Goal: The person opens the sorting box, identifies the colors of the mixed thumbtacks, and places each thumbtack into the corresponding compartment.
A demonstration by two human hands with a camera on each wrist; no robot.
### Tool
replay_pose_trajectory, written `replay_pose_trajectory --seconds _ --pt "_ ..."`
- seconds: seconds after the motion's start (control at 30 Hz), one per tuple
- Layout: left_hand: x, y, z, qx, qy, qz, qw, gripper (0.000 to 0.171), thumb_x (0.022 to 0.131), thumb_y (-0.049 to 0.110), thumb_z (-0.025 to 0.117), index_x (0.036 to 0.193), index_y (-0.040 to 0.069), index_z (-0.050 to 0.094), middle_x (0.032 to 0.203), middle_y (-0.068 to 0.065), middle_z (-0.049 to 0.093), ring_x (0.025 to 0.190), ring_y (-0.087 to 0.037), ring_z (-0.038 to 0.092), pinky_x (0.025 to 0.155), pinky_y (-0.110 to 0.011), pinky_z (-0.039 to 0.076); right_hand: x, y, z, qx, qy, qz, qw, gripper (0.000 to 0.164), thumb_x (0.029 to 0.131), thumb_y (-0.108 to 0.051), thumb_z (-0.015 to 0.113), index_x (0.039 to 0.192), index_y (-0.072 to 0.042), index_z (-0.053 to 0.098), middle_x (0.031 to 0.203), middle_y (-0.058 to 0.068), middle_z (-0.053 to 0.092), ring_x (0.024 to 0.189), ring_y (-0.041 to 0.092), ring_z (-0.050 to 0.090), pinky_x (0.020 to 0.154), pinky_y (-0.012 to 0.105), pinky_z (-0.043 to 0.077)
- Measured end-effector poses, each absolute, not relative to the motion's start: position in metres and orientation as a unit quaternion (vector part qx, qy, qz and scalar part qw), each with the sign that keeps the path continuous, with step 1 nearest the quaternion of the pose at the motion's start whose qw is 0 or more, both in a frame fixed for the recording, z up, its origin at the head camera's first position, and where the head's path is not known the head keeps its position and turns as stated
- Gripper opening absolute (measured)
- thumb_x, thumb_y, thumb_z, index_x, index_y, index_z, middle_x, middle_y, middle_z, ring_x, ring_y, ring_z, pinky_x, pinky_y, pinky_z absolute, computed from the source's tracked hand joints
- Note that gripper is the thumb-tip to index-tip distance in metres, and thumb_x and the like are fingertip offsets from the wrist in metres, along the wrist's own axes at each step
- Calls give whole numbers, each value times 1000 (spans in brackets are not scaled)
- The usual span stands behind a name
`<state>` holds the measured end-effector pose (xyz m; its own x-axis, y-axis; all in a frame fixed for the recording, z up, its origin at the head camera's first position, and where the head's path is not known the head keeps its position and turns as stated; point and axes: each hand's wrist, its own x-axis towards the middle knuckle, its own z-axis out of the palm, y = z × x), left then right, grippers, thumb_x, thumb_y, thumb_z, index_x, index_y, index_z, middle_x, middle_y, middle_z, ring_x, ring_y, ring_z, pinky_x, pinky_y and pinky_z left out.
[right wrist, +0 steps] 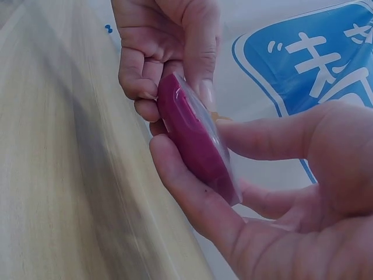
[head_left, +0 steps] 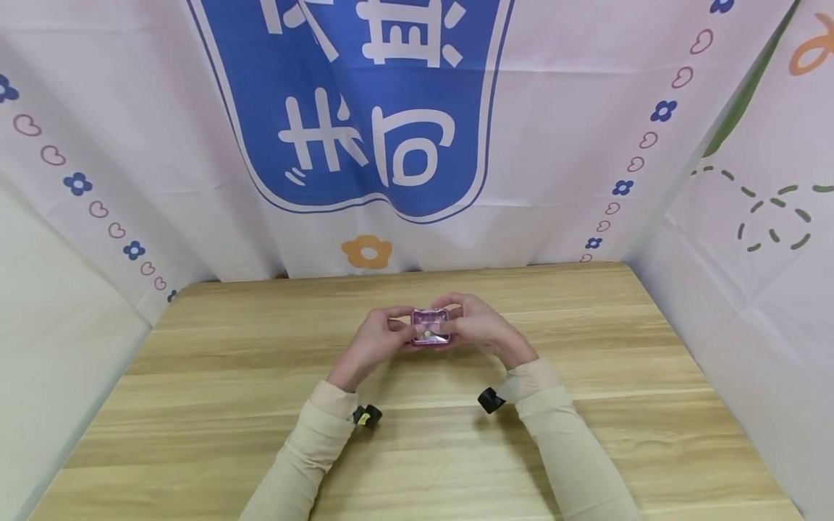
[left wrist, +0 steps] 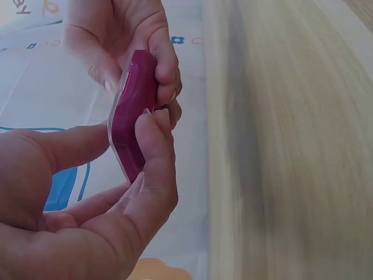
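Both hands hold a small, flat magenta case with a clear front [head_left: 430, 317] above the far half of the table. A small yellow-green spot shows behind the clear front; the rest of the contents is too small to tell. My left hand [head_left: 378, 336] grips the left side, its thumb on the clear face and fingers behind. On the right side, my right hand [head_left: 485, 329] pinches it in the same way. In the left wrist view the magenta back [left wrist: 137, 105] appears edge-on between both hands. The right wrist view shows the case's smooth side [right wrist: 192, 140] tilted.
A wood-grain table [head_left: 417, 449] lies under the arms. Behind it hangs a white cloth with a blue printed sign [head_left: 365, 181]. Pale cloth walls [head_left: 730, 311] stand at both sides. Each wrist carries a small black device [head_left: 490, 400].
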<state>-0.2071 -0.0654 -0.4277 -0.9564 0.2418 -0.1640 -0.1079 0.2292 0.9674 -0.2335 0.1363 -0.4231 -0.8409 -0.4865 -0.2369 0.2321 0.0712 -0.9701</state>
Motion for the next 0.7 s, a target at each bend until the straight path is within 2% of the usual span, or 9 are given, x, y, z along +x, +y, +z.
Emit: replay_pose_trajectory --seconds 0.17,0.27,0.4,0.47,0.57,0.7 --pt "-206 -65 -426 49 777 612 141 45 88 8 65 130 0 50 94 -17 69 76 -24 67 72 -39 57 -233 138 -423 -93 676 -678 273 41 85 13 56 124 4 44 109 31 51 83 38 63 78 53 53" --pt "-205 -63 -426 44 778 612 137 44 89 9 65 130 0 51 93 -17 69 77 -26 67 74 -41 57 -233 139 -423 -91 678 -679 268 41 86 10 57 124 4 44 109 31 51 84 37 63 79 53 53" --pt "-207 -58 -433 24 762 633 135 40 91 8 61 127 -6 50 96 -21 68 81 -30 66 79 -46 54 -234 138 -425 -68 715 -653 240 46 84 4 63 125 5 42 107 28 52 83 34 63 77 47 55" --pt "-208 -55 -438 15 764 630 137 39 92 7 60 126 -10 48 99 -23 67 82 -29 66 79 -44 54 -234 138 -426 -53 753 -617 221 47 82 1 67 122 7 43 104 25 54 80 31 63 75 44 56" --pt "-207 -52 -444 17 798 587 138 42 92 11 60 127 -9 47 101 -20 67 81 -23 67 77 -40 56 -234 138 -430 -40 806 -557 198 43 77 -3 72 112 8 49 96 22 58 74 28 64 70 41 58" --pt "-207 -51 -448 52 865 484 123 43 89 16 65 124 -6 53 92 -11 68 72 -15 64 66 -32 57 -236 138 -439 -48 831 -521 188 38 73 -4 76 102 7 54 89 19 61 69 27 65 64 38 59"
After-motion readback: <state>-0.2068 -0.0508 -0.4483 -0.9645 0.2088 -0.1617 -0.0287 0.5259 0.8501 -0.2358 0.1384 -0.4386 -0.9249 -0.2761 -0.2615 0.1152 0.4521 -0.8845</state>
